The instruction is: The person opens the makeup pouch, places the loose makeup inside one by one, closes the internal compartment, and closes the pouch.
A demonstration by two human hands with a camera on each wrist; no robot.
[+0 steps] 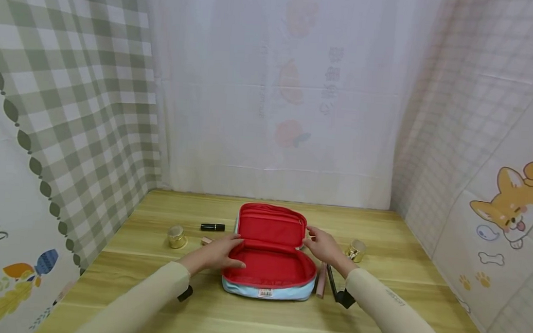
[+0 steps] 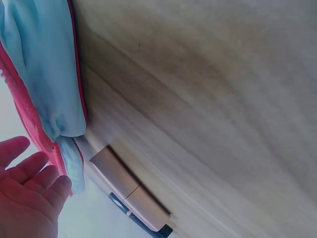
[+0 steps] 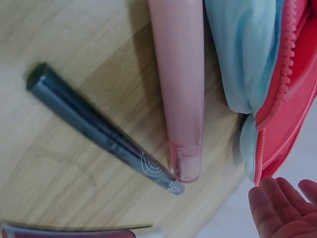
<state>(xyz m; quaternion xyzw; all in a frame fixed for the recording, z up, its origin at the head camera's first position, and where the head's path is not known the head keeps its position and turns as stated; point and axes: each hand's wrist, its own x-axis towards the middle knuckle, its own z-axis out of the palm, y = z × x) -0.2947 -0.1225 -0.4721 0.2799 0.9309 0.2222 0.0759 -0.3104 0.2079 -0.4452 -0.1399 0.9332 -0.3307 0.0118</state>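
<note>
Red-lined pouch point(image 1: 268, 267) with pale blue outer fabric is sitting mid-desk point(image 1: 255, 325), between the two hands, its lid point(image 1: 271, 228) raised and leaning back. Left hand point(image 1: 217, 252) is reaching over the pouch's left side near the hinge; its fingers are lying relaxed and parted, thumb standing well away and pointing in over the main compartment, nothing being gripped. Right hand point(image 1: 325, 245) is hovering at the lid's right edge; in the right wrist view its fingers are extending loosely, close together, tips right by the red zipper edge. Cannot tell whether they are touching it. Main compartment is showing bare red lining across its floor; lid is carrying a red inner pocket along its inside face, pocket contents not being visible. Left of the pouch, a rose-gold tube point(image 2: 130, 188) is lying near the left hand, a black tube point(image 1: 212, 227) is lying farther back, and a gold-lidded jar point(image 1: 177, 236) is standing farther out. Right of the pouch, a pink tube point(image 3: 181, 79) is lying just beside the blue wall, a dark pen point(image 3: 99, 124) is slanting next to it, and a second gold jar point(image 1: 356, 249) is standing beyond the right wrist.
</note>
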